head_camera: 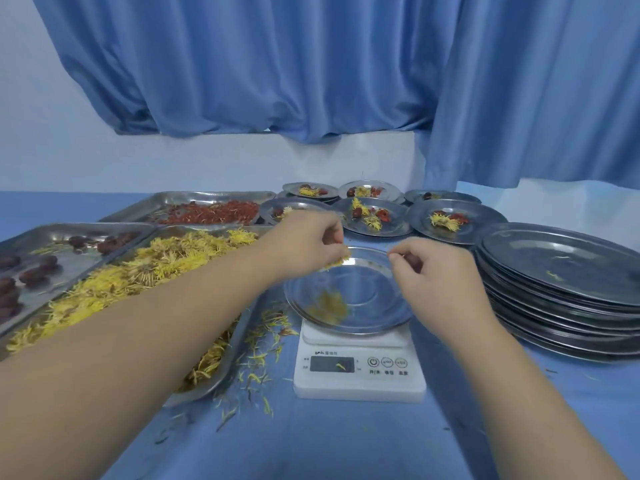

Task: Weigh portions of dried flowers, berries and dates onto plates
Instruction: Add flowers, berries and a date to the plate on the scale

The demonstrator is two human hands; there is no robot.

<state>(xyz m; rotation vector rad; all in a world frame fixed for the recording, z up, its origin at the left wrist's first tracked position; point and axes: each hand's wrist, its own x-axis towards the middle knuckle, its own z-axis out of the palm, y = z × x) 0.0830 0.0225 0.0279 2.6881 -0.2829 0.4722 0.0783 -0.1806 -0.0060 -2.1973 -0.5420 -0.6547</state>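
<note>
A steel plate (363, 317) rests on a white digital scale (358, 370) in the middle of the blue table. My left hand (311, 240) hovers over the plate's far left rim, pinching yellow dried flowers (341, 259). A yellow blur (329, 306) shows on the plate's left side, either flowers or their reflection. My right hand (436, 268) is over the plate's right rim with fingers closed around a dark red date (414, 261), mostly hidden. A tray of yellow flowers (138, 271) lies to the left, under my left forearm.
A tray of dates (38, 261) sits far left and a tray of red berries (214, 211) behind it. Several filled plates (374, 216) stand at the back. A tall stack of empty plates (568, 292) is at right. Loose petals (259, 358) litter the cloth.
</note>
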